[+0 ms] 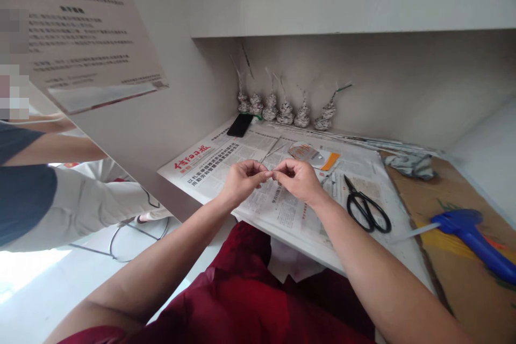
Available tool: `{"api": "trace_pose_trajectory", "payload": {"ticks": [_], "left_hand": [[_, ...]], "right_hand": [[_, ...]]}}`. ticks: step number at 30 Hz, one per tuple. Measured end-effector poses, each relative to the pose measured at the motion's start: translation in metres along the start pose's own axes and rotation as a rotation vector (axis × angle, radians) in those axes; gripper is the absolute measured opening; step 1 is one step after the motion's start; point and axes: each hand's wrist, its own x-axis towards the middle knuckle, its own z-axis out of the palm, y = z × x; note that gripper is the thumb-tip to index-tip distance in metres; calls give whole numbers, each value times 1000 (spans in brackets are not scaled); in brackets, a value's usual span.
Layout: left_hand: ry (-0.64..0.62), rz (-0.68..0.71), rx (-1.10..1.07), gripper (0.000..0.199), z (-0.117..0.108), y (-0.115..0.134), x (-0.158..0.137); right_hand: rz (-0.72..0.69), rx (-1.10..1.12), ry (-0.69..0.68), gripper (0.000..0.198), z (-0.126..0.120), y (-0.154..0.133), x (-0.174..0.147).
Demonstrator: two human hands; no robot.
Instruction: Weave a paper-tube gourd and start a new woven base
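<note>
My left hand and my right hand meet fingertip to fingertip above the newspaper that covers the table. Thumb and forefinger of each are pinched together. Whatever sits between them is too small to make out. A thin pale strand shows just beyond the fingers; whether it is held or lies on the paper I cannot tell. Behind the hands lies a flat packet with an orange end. Black-handled scissors rest to the right of my right hand, points away from me.
Several gourd-shaped woven paper pieces line the back wall, near a black phone. Long thin paper sticks lie along the back. On cardboard at right are a blue glue gun and crumpled cloth. Beyond the left partition is another person.
</note>
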Motion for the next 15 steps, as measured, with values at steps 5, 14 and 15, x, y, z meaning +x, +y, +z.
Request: {"api": "trace_pose_trajectory", "payload": {"ticks": [5, 14, 15], "left_hand": [[25, 10, 57, 25, 5, 7, 3], [9, -21, -89, 27, 8, 7, 6], [29, -7, -71, 27, 8, 7, 7]], "right_hand": [[-60, -44, 23, 13, -7, -1, 2], [-22, 35, 20, 19, -8, -5, 3], [-12, 48, 23, 20, -8, -4, 3]]}}
